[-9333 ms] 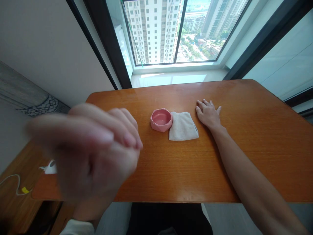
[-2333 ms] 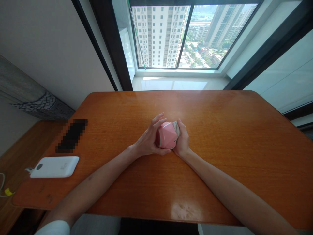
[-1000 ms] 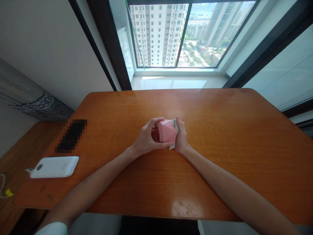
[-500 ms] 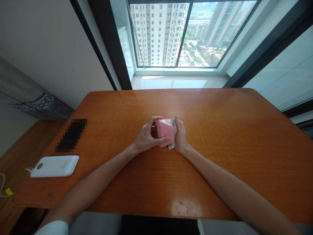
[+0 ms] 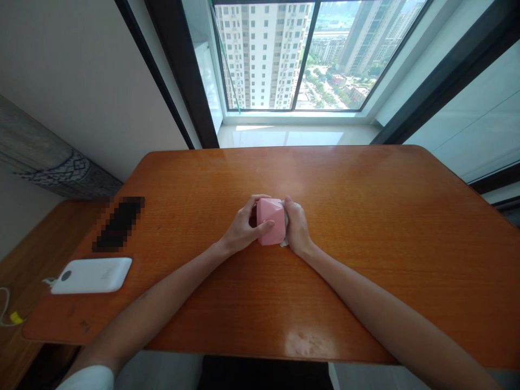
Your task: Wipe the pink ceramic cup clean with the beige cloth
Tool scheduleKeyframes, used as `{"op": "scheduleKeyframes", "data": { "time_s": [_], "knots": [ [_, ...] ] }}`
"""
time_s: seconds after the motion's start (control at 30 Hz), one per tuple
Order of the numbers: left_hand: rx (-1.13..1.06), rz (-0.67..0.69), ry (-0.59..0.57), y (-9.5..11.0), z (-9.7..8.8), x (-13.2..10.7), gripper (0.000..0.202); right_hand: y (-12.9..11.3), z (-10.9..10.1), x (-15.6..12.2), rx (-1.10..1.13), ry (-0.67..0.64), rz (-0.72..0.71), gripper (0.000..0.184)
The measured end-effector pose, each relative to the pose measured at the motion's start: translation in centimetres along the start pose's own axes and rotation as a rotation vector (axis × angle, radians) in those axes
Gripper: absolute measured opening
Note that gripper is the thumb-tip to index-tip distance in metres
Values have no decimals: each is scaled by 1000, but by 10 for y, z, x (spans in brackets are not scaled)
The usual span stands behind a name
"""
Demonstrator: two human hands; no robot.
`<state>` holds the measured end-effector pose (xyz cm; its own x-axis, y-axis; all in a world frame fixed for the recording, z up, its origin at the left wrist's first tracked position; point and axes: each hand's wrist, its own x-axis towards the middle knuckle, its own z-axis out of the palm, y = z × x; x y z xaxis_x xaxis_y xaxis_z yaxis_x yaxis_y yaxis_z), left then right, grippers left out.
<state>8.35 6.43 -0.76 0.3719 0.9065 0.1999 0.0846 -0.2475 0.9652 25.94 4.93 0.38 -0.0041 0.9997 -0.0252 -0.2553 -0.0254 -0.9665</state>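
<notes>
My left hand (image 5: pixel 244 227) is closed around the left side of a glossy pink faceted object (image 5: pixel 271 223), its thumb across the near face and its fingers over the far edge. The object is about palm-sized; whether it is hollow cannot be made out. Against its right side my right hand (image 5: pixel 298 227) presses a crumpled white cloth (image 5: pixel 285 238), which shows only in part between palm and object. Both hands are just above the middle of the brown wooden table (image 5: pixel 365 244), and the right fingertips are hidden.
On the table's left lie a white power bank-like device (image 5: pixel 91 275) with a cable and a dark pixelated item (image 5: pixel 119 223). A window (image 5: pixel 303 59) and sill are beyond the far edge. A patterned grey curtain (image 5: pixel 60 157) hangs at the left.
The pink object has turned slightly and shifted a little left, with its near face now more toward me. My right hand and the cloth have moved slightly left, and less cloth shows.
</notes>
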Motion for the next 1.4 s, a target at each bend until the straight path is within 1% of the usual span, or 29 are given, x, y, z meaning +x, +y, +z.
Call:
{"op": "scheduleKeyframes", "data": {
  "time_s": [0.07,0.13,0.2,0.27,0.3,0.33,0.4,0.5,0.6,0.73,0.83,0.9,0.93,1.0,1.03,1.1,1.17,1.2,1.23,1.3,1.33,1.4],
  "knots": [
    [57,49,-1,-2,0,-2,78,3,-1,4,13,25,-13,72],
    [125,151,-4,-6,-4,-1,84,7,-3,10,42,58,-28,70],
    [238,311,-31,-11,-12,3,105,10,-5,15,79,87,-29,67],
    [410,485,-112,-15,-22,7,130,11,-6,19,122,94,-3,64],
    [501,560,-160,-16,-27,9,137,11,-6,20,146,91,12,63],
    [581,622,-197,-17,-31,11,137,12,-7,21,168,85,27,62],
    [681,696,-216,-18,-37,12,128,12,-7,21,188,67,46,61],
    [694,718,-173,-13,-37,11,113,13,-8,20,147,68,14,61],
    [629,685,-149,-7,-32,9,108,12,-8,17,77,77,-51,63],
    [464,562,-114,-4,-24,5,109,8,-7,10,-4,74,-81,68],
    [355,400,-82,-5,-20,2,105,5,-6,5,-34,25,-58,71],
    [321,298,-83,-7,-19,1,104,5,-5,3,-38,4,-54,73],
    [311,269,-89,-7,-19,0,104,4,-5,3,-35,5,-56,74],
    [304,258,-108,-8,-20,0,107,4,-4,4,-22,18,-55,73],
    [311,268,-119,-9,-21,1,111,4,-3,4,-11,28,-48,72],
    [359,319,-135,-11,-25,2,127,4,-3,6,14,50,-32,70],
    [452,429,-148,-14,-29,5,142,6,-3,8,32,67,-23,68],
    [511,503,-154,-15,-31,6,146,7,-4,10,40,73,-20,67],
    [572,580,-164,-17,-32,7,146,8,-4,11,52,76,-16,67],
    [683,701,-180,-19,-34,9,136,9,-5,13,83,81,-8,67],
    [720,732,-180,-19,-35,9,129,10,-5,14,94,82,-6,67],
    [747,749,-170,-18,-34,9,116,10,-6,14,93,72,-5,68]
  ]
}}
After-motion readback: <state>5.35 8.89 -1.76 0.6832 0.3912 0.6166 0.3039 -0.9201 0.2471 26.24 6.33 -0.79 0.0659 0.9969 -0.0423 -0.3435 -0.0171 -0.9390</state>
